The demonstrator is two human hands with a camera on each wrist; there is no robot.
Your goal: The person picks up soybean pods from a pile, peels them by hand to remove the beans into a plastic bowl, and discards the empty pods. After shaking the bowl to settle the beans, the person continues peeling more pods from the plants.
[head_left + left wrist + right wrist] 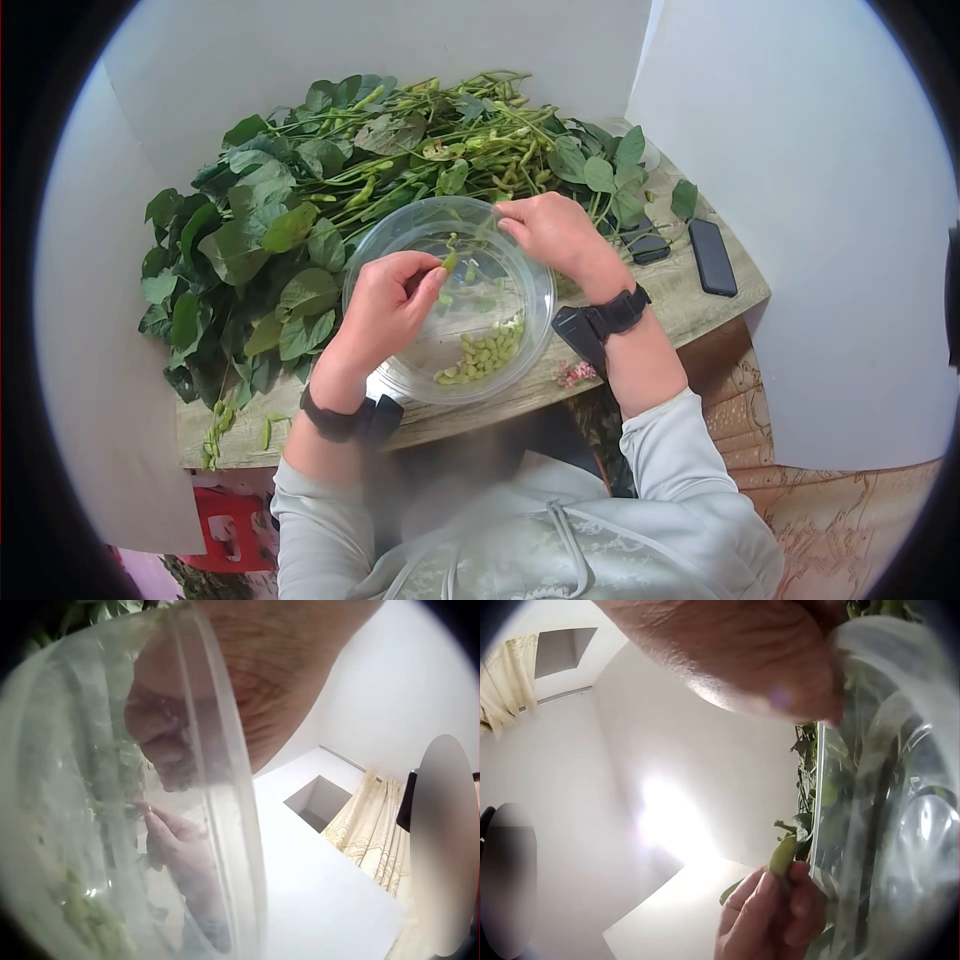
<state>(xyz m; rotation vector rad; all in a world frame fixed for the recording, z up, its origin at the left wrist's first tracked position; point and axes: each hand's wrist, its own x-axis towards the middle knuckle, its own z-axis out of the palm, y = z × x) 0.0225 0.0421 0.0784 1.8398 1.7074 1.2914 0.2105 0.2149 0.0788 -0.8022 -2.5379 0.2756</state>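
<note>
A clear plastic bowl [395, 385] stands on the table, with shelled green beans [482, 355] gathered in its near right part. Over the bowl, my left hand [388, 305] pinches a green bean pod [450, 260] between thumb and finger; the pod [783, 855] points upward in the right wrist view. My right hand [555, 240] is at the far right rim with its fingers curled. Through the bowl's wall in the left wrist view, this right hand [180, 851] brings thumb and fingertip together on a thin green piece [116, 805]. I cannot tell what that piece is.
A large heap of leafy bean plants [265, 220] covers the table behind and left of the bowl. Loose pods [218, 430] lie at the front left edge. Two black phones, one [711, 258] in full view, lie at right. White panels [800, 200] surround the table.
</note>
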